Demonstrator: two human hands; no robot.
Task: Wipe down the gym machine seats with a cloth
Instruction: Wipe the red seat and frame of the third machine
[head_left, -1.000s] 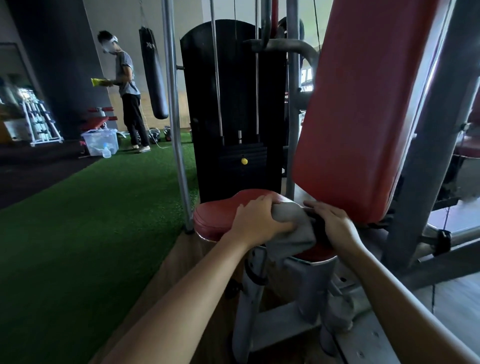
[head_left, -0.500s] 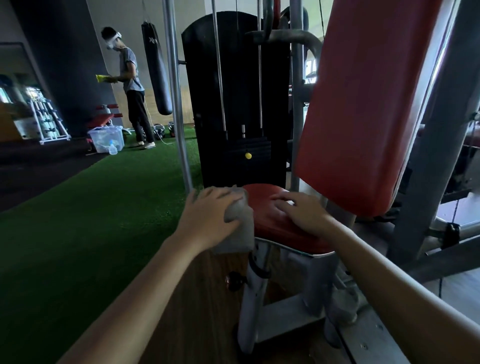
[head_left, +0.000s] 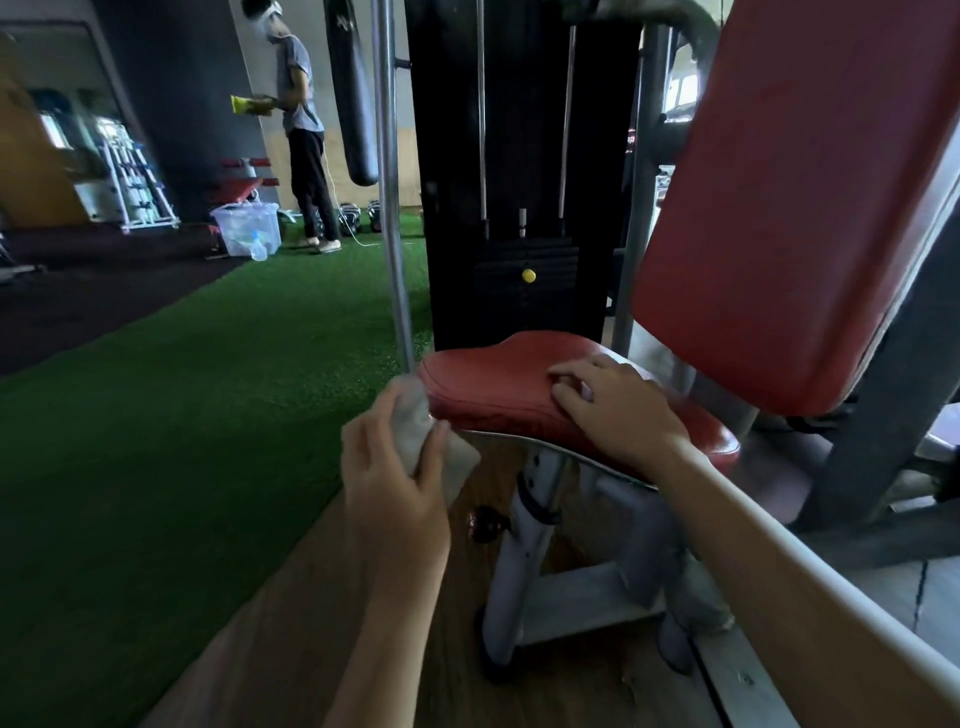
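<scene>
The left hand (head_left: 392, 467) grips the grey cloth (head_left: 423, 436) against the left edge of the red seat (head_left: 498, 387) (backrest (head_left: 789, 208) rising behind), while the right hand (head_left: 618, 410) rests flat, fingers spread, on the seat's top.
</scene>
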